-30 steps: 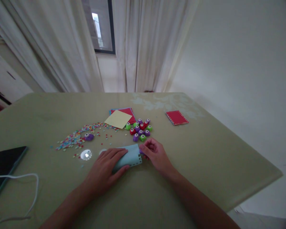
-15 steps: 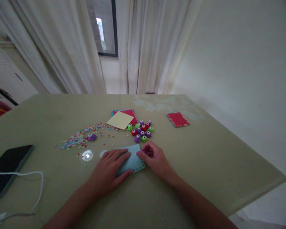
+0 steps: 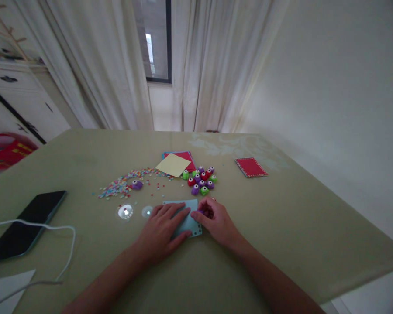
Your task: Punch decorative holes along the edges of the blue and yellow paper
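My left hand (image 3: 165, 229) lies flat, fingers stretched out, on a light blue sheet of paper (image 3: 192, 223) and presses it to the table. Small holes run along the paper's right edge near its lower corner. At that same edge, my right hand (image 3: 216, 220) is closed around a small purple craft paper punch (image 3: 201, 212). Most of the punch is hidden by the fingers. Just beyond the hands stands a cluster of several small punches (image 3: 203, 176) in purple, red and green, with pale round tops. Another purple punch (image 3: 137, 185) lies apart on the left.
Coloured paper bits (image 3: 118, 186) are strewn at left. A yellow sheet (image 3: 173, 165) lies over red and blue sheets. A red card (image 3: 250, 167) with a punched border is at right. Two clear discs (image 3: 125, 212), a phone (image 3: 29, 224) and a white cable (image 3: 72, 244) are left.
The view has swung slightly left, so everything sits further right in it. My left hand stays on the blue paper, and my right hand still grips the punch at its edge.
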Motion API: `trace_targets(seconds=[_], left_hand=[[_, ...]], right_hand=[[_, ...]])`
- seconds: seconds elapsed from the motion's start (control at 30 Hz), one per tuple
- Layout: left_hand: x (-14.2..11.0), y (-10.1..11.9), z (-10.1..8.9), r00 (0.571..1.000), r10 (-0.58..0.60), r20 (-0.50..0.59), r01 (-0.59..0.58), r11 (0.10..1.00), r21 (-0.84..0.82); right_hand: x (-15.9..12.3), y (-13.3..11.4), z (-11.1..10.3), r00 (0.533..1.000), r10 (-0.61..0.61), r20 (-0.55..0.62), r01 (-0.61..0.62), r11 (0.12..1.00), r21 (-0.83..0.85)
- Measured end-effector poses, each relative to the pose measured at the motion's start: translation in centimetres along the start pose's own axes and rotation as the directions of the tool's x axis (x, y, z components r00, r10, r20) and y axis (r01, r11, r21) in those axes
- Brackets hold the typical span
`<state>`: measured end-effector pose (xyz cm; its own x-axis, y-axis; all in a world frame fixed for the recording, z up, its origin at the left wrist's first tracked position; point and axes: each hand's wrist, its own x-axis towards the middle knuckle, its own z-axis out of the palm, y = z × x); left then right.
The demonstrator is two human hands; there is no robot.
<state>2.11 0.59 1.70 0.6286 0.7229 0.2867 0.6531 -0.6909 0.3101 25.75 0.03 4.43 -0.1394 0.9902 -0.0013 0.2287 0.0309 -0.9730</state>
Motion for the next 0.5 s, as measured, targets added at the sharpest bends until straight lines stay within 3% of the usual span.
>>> trace_targets(seconds=[0.5], left_hand=[[0.12,0.10,0.05,1.000,-0.020,-0.004,0.021,1.000,0.013]], right_hand=[[-0.12,-0.19,-0.06,0.999,-0.025,-0.024,0.024,0.999,-0.036]])
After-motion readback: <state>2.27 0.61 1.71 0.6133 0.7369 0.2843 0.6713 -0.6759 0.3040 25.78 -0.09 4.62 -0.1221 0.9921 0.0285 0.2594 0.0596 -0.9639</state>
